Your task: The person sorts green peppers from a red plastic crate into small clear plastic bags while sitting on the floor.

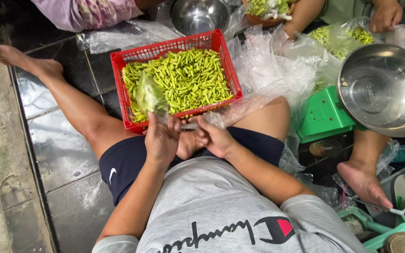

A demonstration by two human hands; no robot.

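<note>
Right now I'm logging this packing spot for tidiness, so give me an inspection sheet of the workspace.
Surface: dark floor tiles, wet-looking, pale smears.
Job's things: red basket full of green chillies; small clear bag of chillies.
Clutter: loose plastic sheets, two steel bowls, green scale.
Hands: left hand holds the small bag; right hand pinches plastic beside it.
Cables: nothing seen.
Surroundings: other people's legs and hands around the basket.

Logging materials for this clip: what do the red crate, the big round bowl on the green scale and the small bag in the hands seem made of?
Red lattice-walled crate: moulded plastic, apparently matt. Large round bowl: metal, probably stainless steel, with mirror-like reflections. Small chilli-filled bag: thin clear plastic film, creased and glossy.
</note>
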